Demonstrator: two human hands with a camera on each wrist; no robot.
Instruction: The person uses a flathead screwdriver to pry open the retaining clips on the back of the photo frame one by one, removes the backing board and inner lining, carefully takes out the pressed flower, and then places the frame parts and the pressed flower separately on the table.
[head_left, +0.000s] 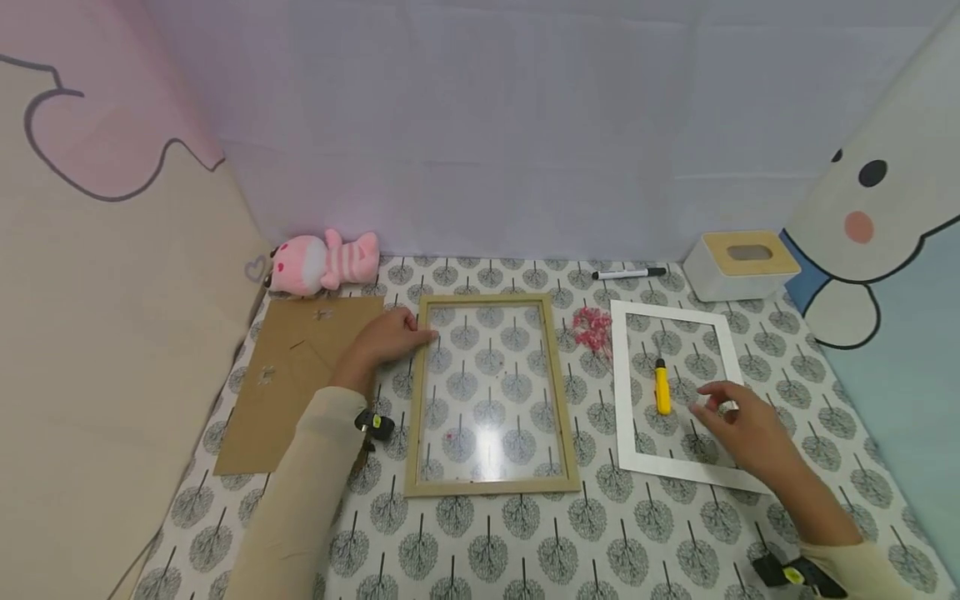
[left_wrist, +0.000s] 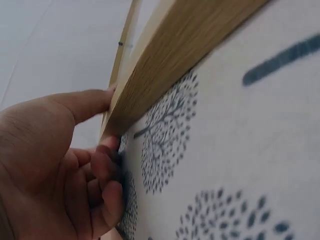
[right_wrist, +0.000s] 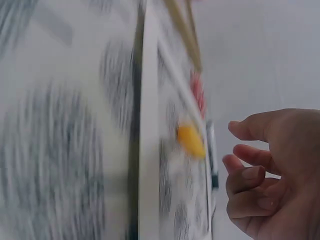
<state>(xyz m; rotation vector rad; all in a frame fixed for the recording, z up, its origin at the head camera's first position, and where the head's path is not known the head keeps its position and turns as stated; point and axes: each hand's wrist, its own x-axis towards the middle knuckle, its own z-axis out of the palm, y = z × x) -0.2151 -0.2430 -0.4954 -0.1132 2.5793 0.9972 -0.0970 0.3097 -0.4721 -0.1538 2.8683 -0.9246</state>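
Observation:
A wooden picture frame (head_left: 564,417) with a shiny clear pane lies on the patterned tablecloth. My left hand (head_left: 390,335) holds its left side near the far corner. In the left wrist view, the thumb is on the frame's wooden edge (left_wrist: 160,55) and the fingers are curled at its lower side. My right hand (head_left: 742,425) hovers over the right side of a white mat border (head_left: 624,392), its thumb and fingers bent and apart with nothing between them. Inside that border lies a yellow tool with a black end (head_left: 663,390).
A brown backing board (head_left: 262,400) lies at the left, a pink plush toy (head_left: 315,265) behind it. Pink dried flowers (head_left: 592,329) rest between frame and border. A black-and-white marker (head_left: 628,273) and a tissue box (head_left: 738,265) are at the back right.

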